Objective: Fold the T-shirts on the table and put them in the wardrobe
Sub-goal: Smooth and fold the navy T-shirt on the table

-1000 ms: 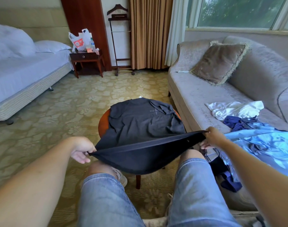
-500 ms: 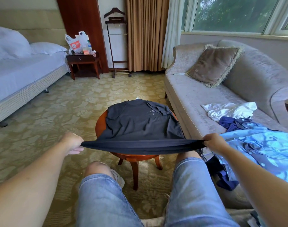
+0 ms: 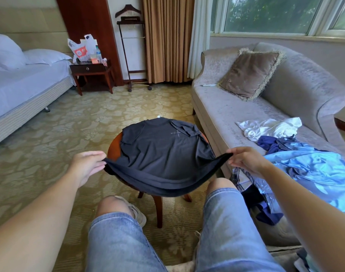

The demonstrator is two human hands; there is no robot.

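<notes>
A dark grey T-shirt (image 3: 159, 150) lies front up over a small round wooden table (image 3: 113, 148), collar at the far side. Its near hem sags off the table edge toward my knees. My left hand (image 3: 87, 163) pinches the hem's left corner and my right hand (image 3: 246, 159) pinches the right corner, both held a little above table height. A white garment (image 3: 265, 128), a dark blue one (image 3: 271, 144) and a light blue one (image 3: 312, 169) lie crumpled on the sofa to my right. No wardrobe shows in this view.
A grey sofa (image 3: 236, 107) with a brown cushion (image 3: 248, 73) runs along the right. A bed (image 3: 20, 89) stands at the left, a nightstand (image 3: 91, 71) with bags behind it, and a valet stand (image 3: 131, 50) by the curtains. Patterned carpet lies between them.
Both hands have carried the hem forward over the table. The stretched hem has gone slack and now sags between my hands. The view has shifted closer to the table.
</notes>
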